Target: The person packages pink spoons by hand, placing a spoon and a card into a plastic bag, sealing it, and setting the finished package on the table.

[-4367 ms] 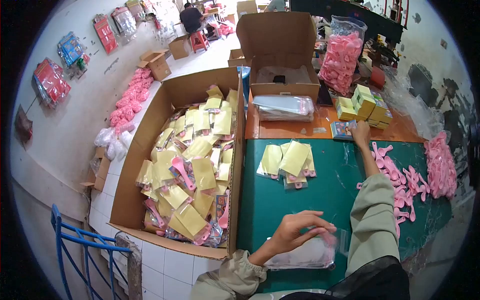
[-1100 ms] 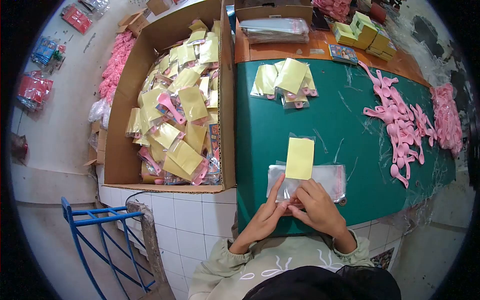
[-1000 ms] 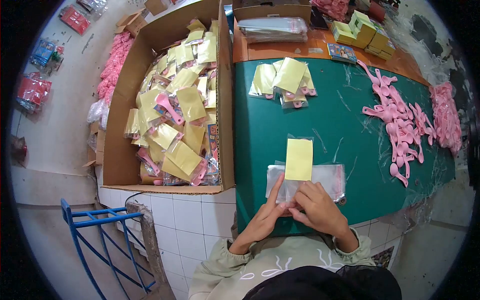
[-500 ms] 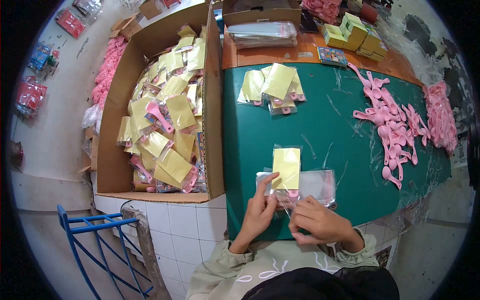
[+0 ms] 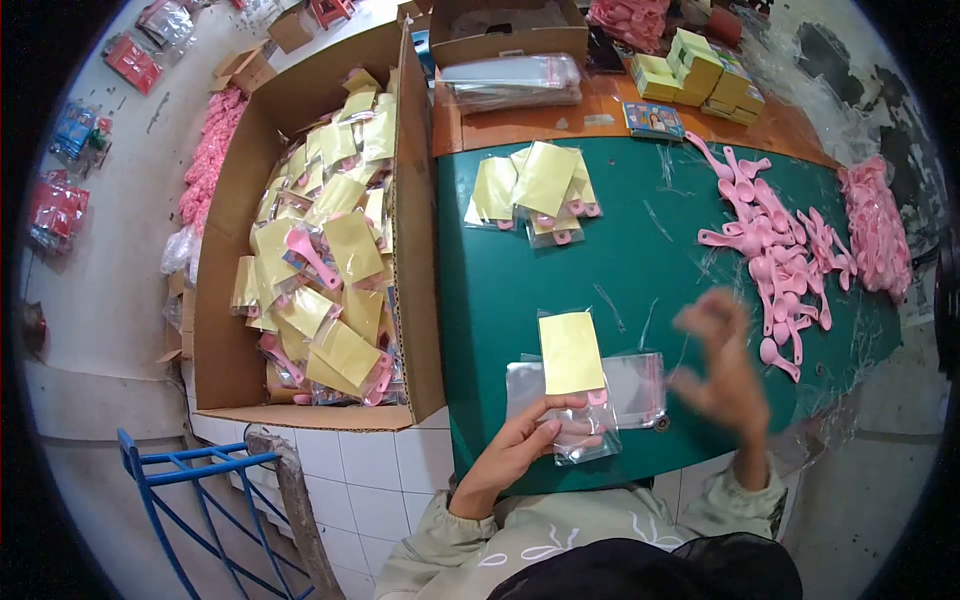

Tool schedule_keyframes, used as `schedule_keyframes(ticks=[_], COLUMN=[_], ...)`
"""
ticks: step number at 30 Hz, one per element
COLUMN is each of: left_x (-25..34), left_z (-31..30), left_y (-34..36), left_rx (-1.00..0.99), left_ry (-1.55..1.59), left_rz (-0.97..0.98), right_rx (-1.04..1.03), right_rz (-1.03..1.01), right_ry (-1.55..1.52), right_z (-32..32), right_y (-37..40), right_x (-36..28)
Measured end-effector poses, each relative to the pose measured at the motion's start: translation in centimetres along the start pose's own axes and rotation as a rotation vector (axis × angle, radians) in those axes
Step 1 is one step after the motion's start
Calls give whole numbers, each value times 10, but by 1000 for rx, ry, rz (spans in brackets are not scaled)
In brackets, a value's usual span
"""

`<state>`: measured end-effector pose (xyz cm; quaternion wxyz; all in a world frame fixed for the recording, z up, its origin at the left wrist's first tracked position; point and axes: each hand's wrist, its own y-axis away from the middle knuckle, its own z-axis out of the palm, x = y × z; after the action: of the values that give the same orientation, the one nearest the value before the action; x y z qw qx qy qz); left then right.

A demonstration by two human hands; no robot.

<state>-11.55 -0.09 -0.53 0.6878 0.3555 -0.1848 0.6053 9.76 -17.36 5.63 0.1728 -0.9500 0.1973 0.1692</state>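
Note:
My left hand point(image 5: 520, 440) pinches the lower, open end of a clear plastic bag point(image 5: 588, 447). Inside that bag lies a pale yellow card point(image 5: 571, 353), and the tip of a pink spoon handle point(image 5: 597, 397) shows below the card. Underneath, a stack of clear flat bags point(image 5: 637, 388) lies crosswise on the green table point(image 5: 520, 290). To the right, raised over the table, is my right hand point(image 5: 725, 365), smeared by motion. Its thumb and fingers look apart, and I see nothing between them.
A big cardboard box point(image 5: 420, 300) full of packed bags stands left. Several packed bags point(image 5: 540, 185) lie farther back. Loose pink spoons point(image 5: 780, 250) spread on the right beside a bagged bundle point(image 5: 875, 225). Behind are yellow card stacks point(image 5: 695, 70) and more plastic bags point(image 5: 515, 82).
My right hand has left the bag and moved up and right. My left hand's index finger has come down from the card to the bag's lower end. The view has shifted slightly.

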Motion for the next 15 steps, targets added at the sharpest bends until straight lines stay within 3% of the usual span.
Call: schedule_keyframes(ticks=[2,5,7,10,11,14,15], left_x=[-4,-1,3,8,9,3,3], left_z=[-2,-3,-4,4,10,4,5], left_y=[1,12,18,21,16,18,19], left_rx=[-24,-6,38,365,408,377,416], left_ry=[37,-2,-20,-962,-1055,-1321,-1261], left_rz=[-16,-30,-11,191,337,357,344], right_rx=[-16,0,18,23,18,48,25], right_rz=[27,-32,55,85,76,99,131], right_ry=[-468,-443,-554,-569,-552,-541,-563], right_z=[41,72,74,74,73,73,73], right_y=[16,30,33,33,34,34,35], right_x=[-37,-46,-52,-51,-51,-55,-56])
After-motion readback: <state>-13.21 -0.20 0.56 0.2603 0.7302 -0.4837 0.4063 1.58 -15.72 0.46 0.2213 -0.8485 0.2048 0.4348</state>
